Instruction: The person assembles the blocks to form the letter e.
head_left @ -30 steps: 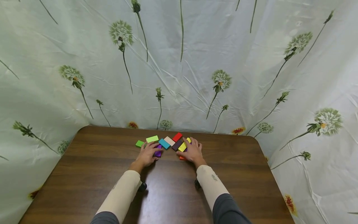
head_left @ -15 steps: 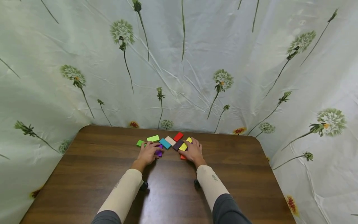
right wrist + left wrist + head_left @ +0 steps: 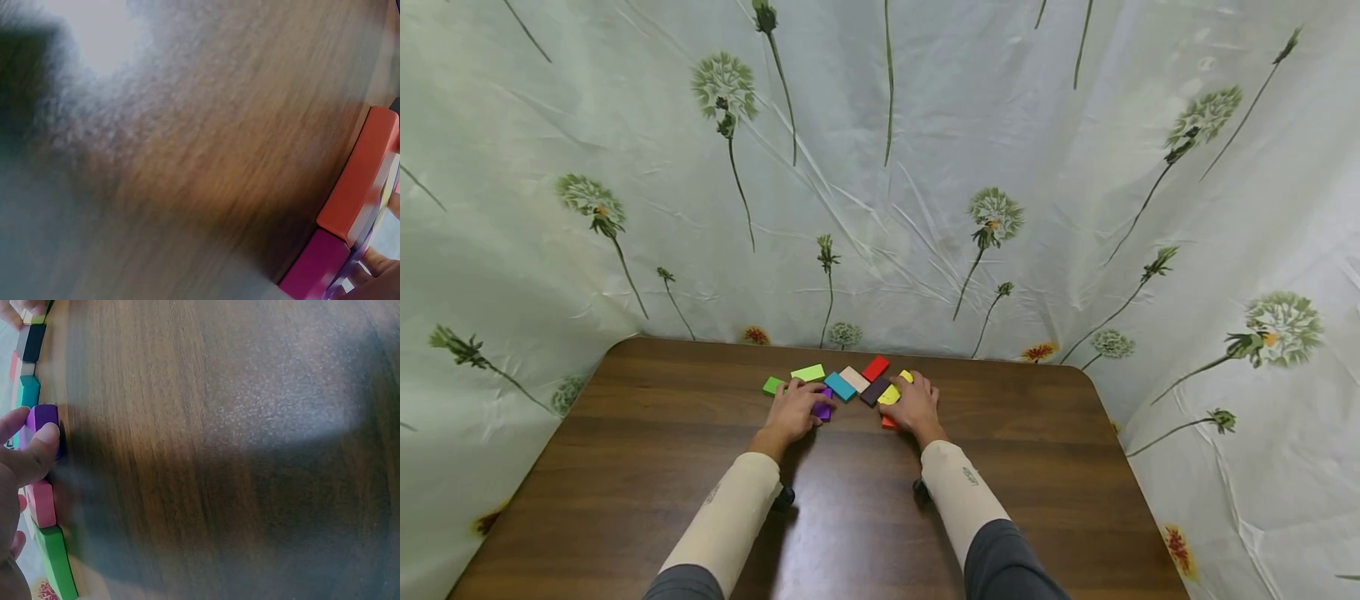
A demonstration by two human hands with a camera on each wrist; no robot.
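My left hand [image 3: 793,410] pinches a purple block [image 3: 822,412] between thumb and index finger; the left wrist view shows the thumb on the face of that purple block [image 3: 44,414]. Its other fingers lie near a pink block [image 3: 42,503] and a green block [image 3: 56,559]. My right hand [image 3: 916,407] grips a yellow block [image 3: 890,395], thumb at the near end and fingers over the far end. An orange-red block [image 3: 889,422] sticks out below that hand. Beside it, in the right wrist view, is a magenta block [image 3: 317,265], hidden from the head view.
Between the hands lie a blue block [image 3: 840,386], a beige block [image 3: 854,379], a dark block [image 3: 875,391] and a red block [image 3: 876,367], touching in a zigzag. A light green block [image 3: 808,372] sits at left. Behind the wooden table [image 3: 1000,500] hangs a flowered curtain [image 3: 880,208].
The right hand's fingers have come in leftward over the yellow block, covering more of its far end. The left hand stays at the purple block; the other blocks look unmoved.
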